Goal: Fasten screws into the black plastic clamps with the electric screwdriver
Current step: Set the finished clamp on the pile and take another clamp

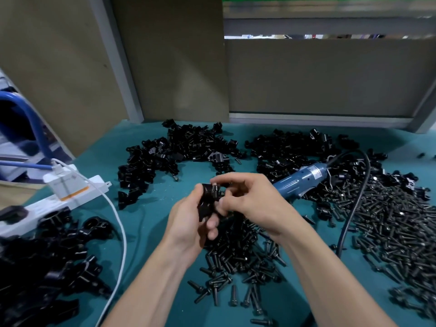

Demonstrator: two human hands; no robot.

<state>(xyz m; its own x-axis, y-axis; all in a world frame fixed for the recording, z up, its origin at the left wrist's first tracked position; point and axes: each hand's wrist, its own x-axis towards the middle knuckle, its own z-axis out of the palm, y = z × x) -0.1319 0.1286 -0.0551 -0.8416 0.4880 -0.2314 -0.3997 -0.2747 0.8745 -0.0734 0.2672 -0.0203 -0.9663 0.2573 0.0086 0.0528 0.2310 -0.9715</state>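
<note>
Workbench topped with a teal mat [151, 197], backed by tan partition panels [330, 76]; no bins or trays in view, all stock lies loose on the mat. Item held at mat centre: one black plastic clamp [208, 200], gripped in the closed left hand [188, 223]; the right hand [250, 199] pinches at its top edge, though whether a screw sits between those fingertips cannot be told. Right of the clamp: blue electric screwdriver [304, 179] with black cord, lying on the mat, untouched. Beyond it, two heaps of black clamps [179, 147]. Near and right of it: spread of loose black screws [389, 225]. Left of it: white power strip [70, 192] with white cable, further clamps below.
</note>
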